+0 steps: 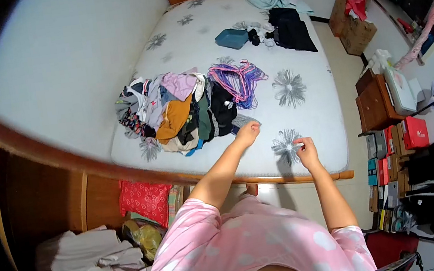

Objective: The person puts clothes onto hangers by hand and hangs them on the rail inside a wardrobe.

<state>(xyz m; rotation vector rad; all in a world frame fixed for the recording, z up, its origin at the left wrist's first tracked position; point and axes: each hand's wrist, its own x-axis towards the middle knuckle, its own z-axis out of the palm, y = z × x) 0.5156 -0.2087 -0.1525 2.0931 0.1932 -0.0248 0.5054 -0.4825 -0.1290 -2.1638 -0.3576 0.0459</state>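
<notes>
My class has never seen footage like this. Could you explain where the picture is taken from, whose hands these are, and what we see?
There is no robot here: a person works with bare hands, and this single picture comes from a camera on their head, looking down. On the mattress lie a pile of clothes, a bundle of pink and purple hangers, a blue tray and dark garments. The left hand is at a grey cloth; whether it grips it, I cannot tell. The right hand shows nothing held.

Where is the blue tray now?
In the head view, the blue tray is on the mattress's far half, beyond the pink and purple hangers, left of the black clothes.
</notes>
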